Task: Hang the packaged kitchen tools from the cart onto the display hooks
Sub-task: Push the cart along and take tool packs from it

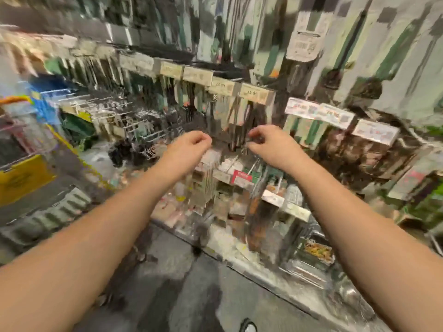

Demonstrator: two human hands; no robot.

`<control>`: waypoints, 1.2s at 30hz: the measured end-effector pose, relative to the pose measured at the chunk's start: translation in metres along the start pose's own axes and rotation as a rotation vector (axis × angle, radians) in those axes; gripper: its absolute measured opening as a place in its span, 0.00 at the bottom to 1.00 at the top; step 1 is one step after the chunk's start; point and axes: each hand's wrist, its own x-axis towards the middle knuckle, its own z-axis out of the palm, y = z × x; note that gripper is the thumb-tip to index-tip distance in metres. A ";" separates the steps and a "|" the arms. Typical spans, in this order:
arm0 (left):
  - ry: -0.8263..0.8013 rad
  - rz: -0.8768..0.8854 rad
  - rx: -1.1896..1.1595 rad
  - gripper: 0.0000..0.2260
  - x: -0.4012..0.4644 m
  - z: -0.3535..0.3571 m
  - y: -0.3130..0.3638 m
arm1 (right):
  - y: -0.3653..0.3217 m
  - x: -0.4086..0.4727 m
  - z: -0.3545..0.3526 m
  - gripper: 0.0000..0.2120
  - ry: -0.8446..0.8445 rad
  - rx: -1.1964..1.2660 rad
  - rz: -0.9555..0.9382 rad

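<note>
1. Head view: the picture is heavily smeared. The packaged kitchen tools [230,121] hang in a dense row on the display hooks [237,140] under a strip of price tags [256,93]; they read only as dark, grey and pale green vertical shapes, too blurred to tell one tool from another.
2. Both bare forearms reach forward and up to that row, hands close together but apart.
3. The left hand [189,143] is raised with its fingers curled toward the thumb; whether they pinch a package cannot be told.
4. The right hand [268,142] has its fingers curled down at the hooks, just in front of the hanging packs; its grip cannot be told either.
5. A wire cart [100,111] stands to the left.
</note>
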 end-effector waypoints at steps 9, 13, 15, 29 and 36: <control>0.033 -0.474 0.192 0.10 -0.115 -0.077 -0.204 | -0.115 -0.018 0.221 0.15 -0.466 0.055 -0.172; 0.042 -0.655 0.195 0.10 -0.141 -0.100 -0.276 | -0.149 -0.010 0.295 0.16 -0.614 0.056 -0.242; 0.043 -0.705 0.202 0.11 -0.144 -0.113 -0.306 | -0.166 0.000 0.328 0.14 -0.665 0.108 -0.264; 0.061 -1.056 0.099 0.11 -0.029 -0.188 -0.512 | -0.296 0.170 0.518 0.09 -0.972 0.051 -0.335; 0.018 -1.168 0.029 0.13 0.027 -0.215 -0.600 | -0.330 0.239 0.602 0.14 -1.032 -0.007 -0.228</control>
